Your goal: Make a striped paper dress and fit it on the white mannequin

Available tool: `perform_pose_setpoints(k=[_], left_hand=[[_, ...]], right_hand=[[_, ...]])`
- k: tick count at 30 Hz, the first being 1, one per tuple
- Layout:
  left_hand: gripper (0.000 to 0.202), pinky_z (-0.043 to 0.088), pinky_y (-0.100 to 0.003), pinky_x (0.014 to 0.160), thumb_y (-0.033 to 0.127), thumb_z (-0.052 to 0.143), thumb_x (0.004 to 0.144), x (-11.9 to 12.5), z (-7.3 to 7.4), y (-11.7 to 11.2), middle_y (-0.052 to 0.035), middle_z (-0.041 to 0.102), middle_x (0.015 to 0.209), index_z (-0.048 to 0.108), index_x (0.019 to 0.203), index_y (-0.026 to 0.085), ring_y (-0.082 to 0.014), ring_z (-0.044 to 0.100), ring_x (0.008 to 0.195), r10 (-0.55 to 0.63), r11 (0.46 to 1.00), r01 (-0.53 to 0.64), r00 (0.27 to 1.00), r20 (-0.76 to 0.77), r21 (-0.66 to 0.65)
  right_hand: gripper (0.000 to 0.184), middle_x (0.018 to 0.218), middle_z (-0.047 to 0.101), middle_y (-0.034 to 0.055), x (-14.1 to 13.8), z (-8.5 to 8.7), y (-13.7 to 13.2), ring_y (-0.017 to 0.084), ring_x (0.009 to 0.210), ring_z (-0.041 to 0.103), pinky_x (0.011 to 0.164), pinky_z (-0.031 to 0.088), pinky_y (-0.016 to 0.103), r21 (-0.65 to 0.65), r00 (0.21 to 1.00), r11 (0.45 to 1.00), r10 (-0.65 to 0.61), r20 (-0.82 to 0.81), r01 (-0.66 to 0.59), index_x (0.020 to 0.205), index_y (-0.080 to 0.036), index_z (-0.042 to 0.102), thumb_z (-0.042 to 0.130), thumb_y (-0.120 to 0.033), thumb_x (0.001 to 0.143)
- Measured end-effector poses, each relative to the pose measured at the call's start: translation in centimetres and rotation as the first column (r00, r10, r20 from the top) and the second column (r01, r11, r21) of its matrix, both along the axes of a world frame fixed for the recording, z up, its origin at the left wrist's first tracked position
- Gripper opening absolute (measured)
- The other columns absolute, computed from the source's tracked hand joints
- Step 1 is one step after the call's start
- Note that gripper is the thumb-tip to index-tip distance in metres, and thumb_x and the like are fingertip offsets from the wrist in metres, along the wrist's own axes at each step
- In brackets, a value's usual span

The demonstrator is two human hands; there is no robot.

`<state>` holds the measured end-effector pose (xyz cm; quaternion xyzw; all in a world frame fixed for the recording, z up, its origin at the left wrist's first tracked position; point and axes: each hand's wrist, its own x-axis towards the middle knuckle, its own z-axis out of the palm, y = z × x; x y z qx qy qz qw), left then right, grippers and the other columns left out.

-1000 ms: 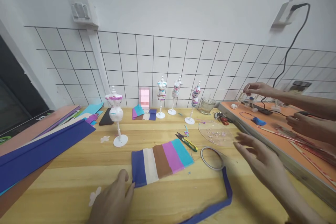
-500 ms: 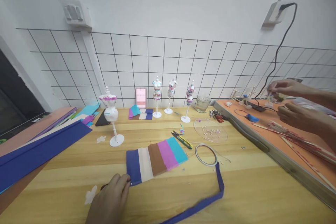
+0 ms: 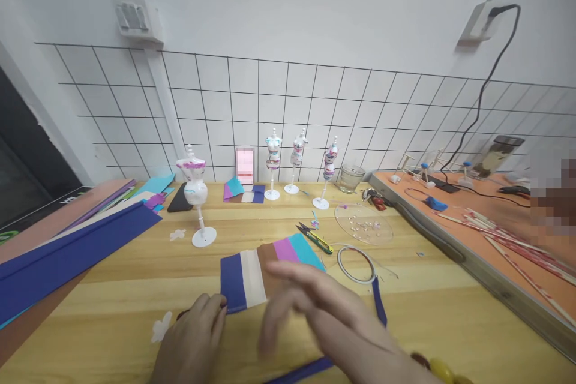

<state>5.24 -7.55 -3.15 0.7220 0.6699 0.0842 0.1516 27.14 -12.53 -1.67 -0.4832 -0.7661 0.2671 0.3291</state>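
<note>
A striped sheet (image 3: 253, 279) in navy, cream, brown, purple and turquoise lies at an angle on the table; I cannot tell whether it is cloth or paper. My left hand (image 3: 193, 336) rests at its lower left corner, thumb and fingers closed on the navy edge. Over the sheet's right part hovers my right hand (image 3: 333, 318), fingers apart and slightly blurred, holding nothing. It covers parts of the brown and purple stripes. A navy strip (image 3: 379, 303) runs from a ring-shaped roll (image 3: 356, 264) and passes behind my right hand.
Small mannequins (image 3: 196, 183) stand toward the wall. Thread snips (image 3: 315, 239) lie behind the sheet, beside a clear round plate (image 3: 363, 223) of beads. A glass cup (image 3: 351, 177) stands farther back. Coloured sheets (image 3: 76, 243) lie left; an orange-topped table (image 3: 463, 198) with sticks adjoins right.
My right hand has come into view from below, over the striped sheet. My left hand stays at the corner. Another person's hands have left the orange table.
</note>
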Motion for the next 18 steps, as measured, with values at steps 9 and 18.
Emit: perform_pose_setpoints(k=[9, 18], left_hand=[[0.032, 0.042, -0.035, 0.074, 0.018, 0.028, 0.090, -0.8, -3.1, 1.6, -0.0041, 0.064, 0.087, 0.060, 0.091, 0.022, -0.0224, 0.062, 0.083, -0.087, 0.992, 0.098, 0.989, -0.123, 0.080], [0.033, 0.042, -0.036, 0.076, 0.021, 0.029, 0.091, -1.7, -3.1, 1.1, -0.0022, 0.065, 0.087, 0.062, 0.093, 0.024, -0.0212, 0.063, 0.083, -0.096, 0.990, 0.107, 0.989, -0.111, 0.092]], right_hand=[[0.053, 0.134, 0.044, 0.0176, 0.7, -6.1, 4.6, 0.033, 0.123, 0.041, 0.099, 0.036, 0.053, 0.235, 0.801, 0.964, -0.043, 0.597, -0.124, 0.131, -0.010, 0.044, 0.050, -0.036, 0.086], [0.050, 0.129, 0.052, 0.0155, 1.6, -6.8, 5.2, 0.029, 0.114, 0.052, 0.094, 0.045, 0.050, 0.373, 0.694, 0.919, -0.185, 0.696, -0.129, 0.134, -0.007, 0.038, 0.043, -0.033, 0.091]])
